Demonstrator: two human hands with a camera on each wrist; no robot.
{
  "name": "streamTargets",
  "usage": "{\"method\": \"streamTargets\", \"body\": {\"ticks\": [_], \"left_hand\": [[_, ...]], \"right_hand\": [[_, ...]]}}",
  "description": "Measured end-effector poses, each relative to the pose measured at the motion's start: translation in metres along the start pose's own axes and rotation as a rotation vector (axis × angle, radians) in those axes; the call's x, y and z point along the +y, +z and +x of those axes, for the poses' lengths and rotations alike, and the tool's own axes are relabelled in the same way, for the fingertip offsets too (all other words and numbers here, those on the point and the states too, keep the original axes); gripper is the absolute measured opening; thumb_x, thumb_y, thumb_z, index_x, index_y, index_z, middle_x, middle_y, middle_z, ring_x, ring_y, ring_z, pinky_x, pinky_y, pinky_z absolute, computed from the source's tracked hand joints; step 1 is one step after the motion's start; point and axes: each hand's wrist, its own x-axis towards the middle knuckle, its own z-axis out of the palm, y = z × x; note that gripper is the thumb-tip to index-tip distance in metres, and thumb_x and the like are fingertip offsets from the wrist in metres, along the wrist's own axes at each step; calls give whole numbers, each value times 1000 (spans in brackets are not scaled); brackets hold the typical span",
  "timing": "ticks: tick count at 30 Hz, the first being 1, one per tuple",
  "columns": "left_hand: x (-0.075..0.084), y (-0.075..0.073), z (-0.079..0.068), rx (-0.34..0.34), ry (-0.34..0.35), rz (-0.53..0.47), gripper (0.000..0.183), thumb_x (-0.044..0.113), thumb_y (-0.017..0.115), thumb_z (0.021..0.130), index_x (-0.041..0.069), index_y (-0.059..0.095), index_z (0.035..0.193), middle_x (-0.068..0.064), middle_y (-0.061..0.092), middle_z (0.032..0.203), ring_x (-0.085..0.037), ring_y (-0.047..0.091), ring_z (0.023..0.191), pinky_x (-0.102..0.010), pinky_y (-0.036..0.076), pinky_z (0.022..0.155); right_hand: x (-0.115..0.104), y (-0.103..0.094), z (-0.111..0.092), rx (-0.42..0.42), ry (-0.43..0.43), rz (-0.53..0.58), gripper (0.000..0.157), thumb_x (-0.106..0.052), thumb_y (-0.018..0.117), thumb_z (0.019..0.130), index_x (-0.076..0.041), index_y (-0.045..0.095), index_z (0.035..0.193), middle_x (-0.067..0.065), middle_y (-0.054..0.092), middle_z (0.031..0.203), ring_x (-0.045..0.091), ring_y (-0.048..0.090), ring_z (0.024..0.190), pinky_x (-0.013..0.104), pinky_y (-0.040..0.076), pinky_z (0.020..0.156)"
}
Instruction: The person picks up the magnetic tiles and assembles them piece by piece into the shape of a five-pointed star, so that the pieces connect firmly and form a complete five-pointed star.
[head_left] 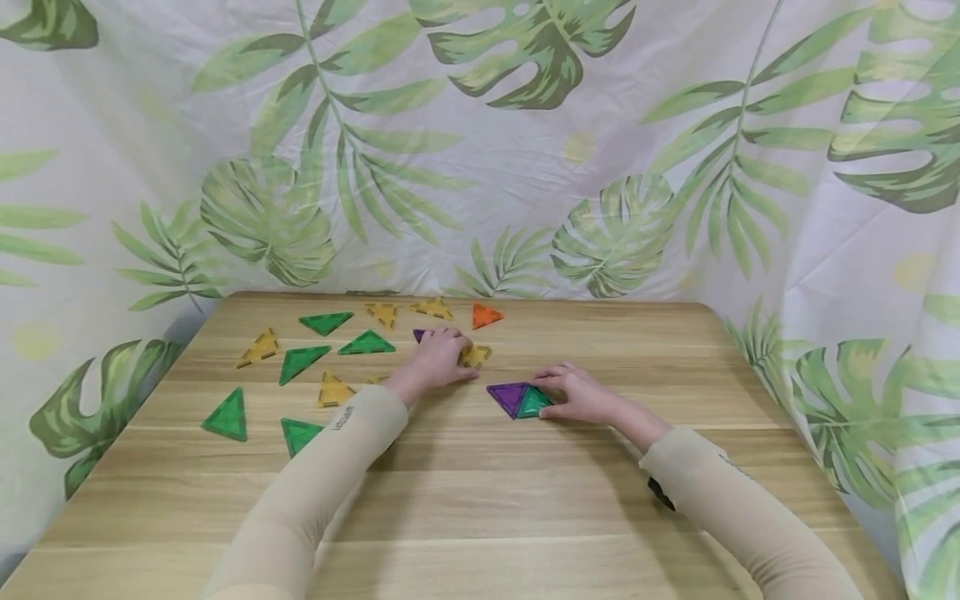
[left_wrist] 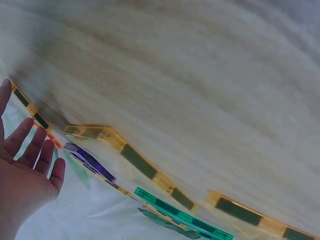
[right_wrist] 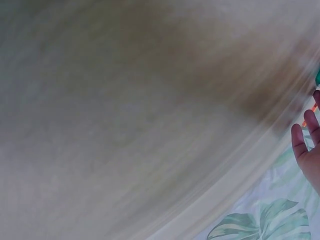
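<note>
My left hand (head_left: 437, 360) is at a yellow triangular magnetic tile (head_left: 477, 357), its thumb and fingers at the tile's edges. In the left wrist view that tile (left_wrist: 31, 108) lies by the thumb and fingertips. To the right, my right hand (head_left: 577, 395) pinches a teal-green triangular tile (head_left: 532, 402) between thumb and fingers. That tile lies flat, edge to edge with a purple triangular tile (head_left: 507, 397). Behind the left hand, another purple tile (head_left: 420, 335) is partly hidden. In the right wrist view, only part of the right hand (right_wrist: 309, 145) shows.
Several green tiles (head_left: 227, 416) and yellow tiles (head_left: 332, 390) lie scattered over the left of the wooden table (head_left: 480, 517). An orange tile (head_left: 486, 315) lies near the back edge. A leaf-patterned cloth (head_left: 495, 167) hangs behind.
</note>
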Motion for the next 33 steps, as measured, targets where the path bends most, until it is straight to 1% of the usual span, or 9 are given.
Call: {"method": "streamTargets", "body": {"ticks": [3,5,8,10,13,17,23,30,33], "left_hand": [[-3,1,-4,6,1,2,55,48,69,82,11,62,122,-9,55,126,-29,41,123,-49,34,99],[-6,0,-8,6,4,-5,54,46,70,82,11,62,122,-10,55,127,-30,41,124,-52,34,100],[-10,-4,-15,-11,13,-19,53,42,71,82,10,62,123,-11,53,130,-35,39,128,-59,27,106],[-12,-7,-19,-28,24,-28,52,40,72,82,10,62,123,-12,53,132,-37,38,129,-62,23,107],[-15,-10,-24,-57,63,-15,51,39,72,82,9,62,123,-13,53,132,-36,40,127,-60,24,107],[-21,-12,-31,-87,131,0,50,37,73,82,10,62,123,-11,56,128,-32,46,122,-55,30,104],[-30,-14,-42,-120,208,-28,50,33,73,83,10,60,126,-10,54,132,-31,45,124,-51,31,105],[-35,-17,-51,-166,286,-67,47,21,74,82,13,61,127,-8,51,137,-32,41,130,-55,29,107],[-36,-17,-53,-165,296,-89,50,22,74,82,12,59,128,-9,50,138,-33,40,131,-56,27,107]], "right_hand": [[-1,0,0,3,-6,-10,58,-34,72,83,-8,56,132,9,53,134,30,43,126,51,32,106],[-2,-1,0,3,-11,-13,58,-34,72,83,-8,56,132,10,53,134,31,44,125,52,32,105],[-3,-1,1,-1,-15,-19,58,-34,72,83,-8,56,132,11,53,134,32,44,125,53,32,105],[-3,-2,1,-3,-10,-31,58,-35,72,83,-8,56,132,10,53,134,31,44,125,53,32,105],[-3,-2,1,-7,-3,-52,58,-36,72,83,-9,56,131,9,53,133,30,43,125,52,33,104],[-3,-2,1,-15,3,-75,58,-38,71,83,-10,56,132,8,54,133,30,43,126,52,34,104],[-4,-3,1,-6,11,-126,58,-41,69,84,-11,56,133,8,53,134,30,43,127,52,34,104],[-6,-1,5,9,52,-149,58,-42,68,85,-11,55,133,9,54,133,30,45,126,51,37,103],[-5,-1,6,11,69,-123,59,-42,69,84,-11,55,132,10,54,132,30,45,126,50,36,104]]}}
